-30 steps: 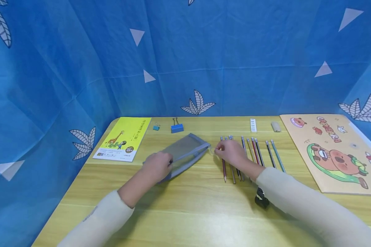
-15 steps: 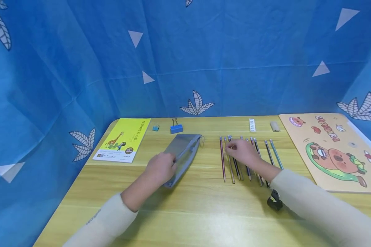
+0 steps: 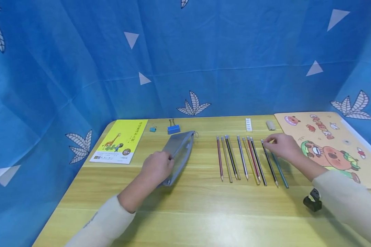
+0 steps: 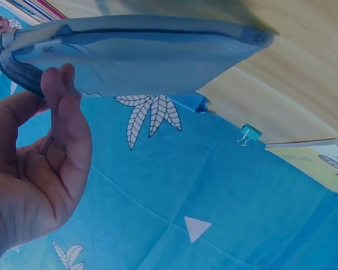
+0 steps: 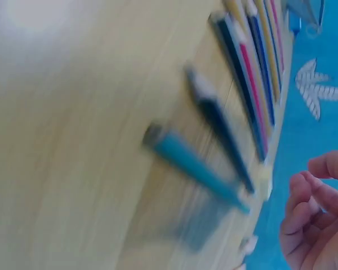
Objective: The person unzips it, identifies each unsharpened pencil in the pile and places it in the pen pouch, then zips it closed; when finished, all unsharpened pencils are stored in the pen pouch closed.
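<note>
My left hand (image 3: pixel 157 168) pinches the edge of a grey-blue zip pencil case (image 3: pixel 177 141), held tilted over the table left of the pencils. In the left wrist view, thumb and fingers meet at the rim of the pencil case (image 4: pixel 146 62), whose long opening gapes a little. My right hand (image 3: pixel 282 145), fingers loosely bent, hovers at the eraser ends of a black pencil (image 3: pixel 269 163) and a teal pencil (image 3: pixel 280 171). Nothing shows between the fingertips of the right hand (image 5: pixel 318 211) in the right wrist view. Several more pencils (image 3: pixel 242 157) lie in a row to the left.
A yellow book (image 3: pixel 119 140) lies at the back left, beside a small teal binder clip (image 3: pixel 153 129) and a larger blue binder clip (image 3: pixel 173 129). Farther right are a white strip (image 3: pixel 248 125), a grey eraser (image 3: pixel 270 125) and a capybara folder (image 3: pixel 327 137). Blue cloth (image 3: pixel 173 51) hangs behind.
My right hand has left the pencil case's end and moved right across the pencils to the last two. The case, still in my left hand, has swung more upright and left.
</note>
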